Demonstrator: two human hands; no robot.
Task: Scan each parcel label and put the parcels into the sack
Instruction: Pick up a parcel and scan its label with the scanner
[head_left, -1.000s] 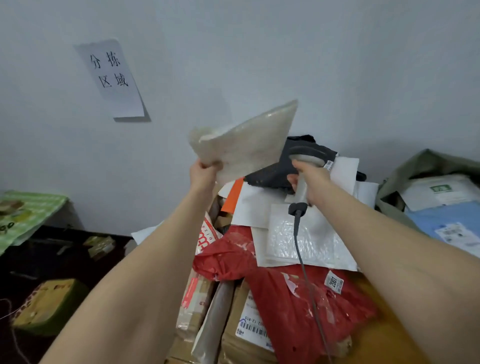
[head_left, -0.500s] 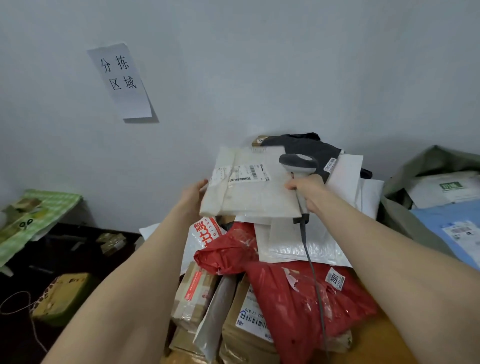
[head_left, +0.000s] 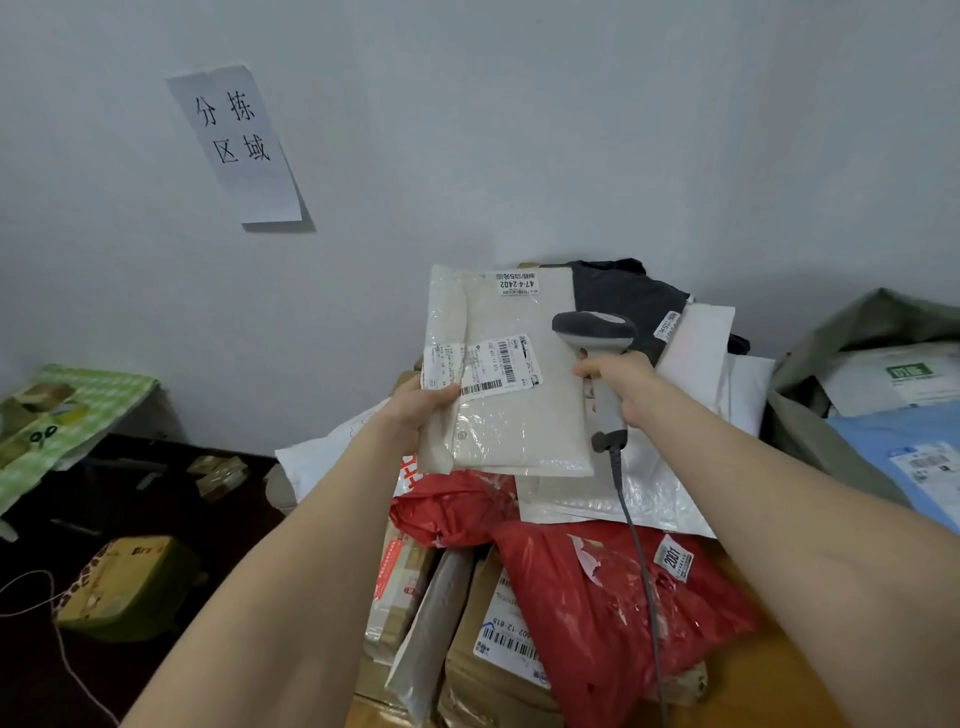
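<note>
Centre frame: the left hand grips a flat white parcel by its left edge. The thumb lies on top, just beside the barcode label; the fingers are under it & out of my sight. The parcel is held up over the pile, label side toward the camera.

The right hand is wrapped round the handle of a grey scanner. The scanner head overlaps the parcel's right half, just right of the label. I can't tell if the trigger is pressed. The scanner cable drops from the handle across a red parcel at lower centre.

Under the held parcel I see a bubble mailer, a cardboard box w/ a barcode sticker, and a black parcel at the back by the wall.

Right edge: a grey-green sack, mouth open, w/ a blue parcel inside. A bare bit of bench shows at lower right.

Upper left: a paper sign w/ four handwritten characters is stuck on the wall. Left edge: a green checked cloth.
</note>
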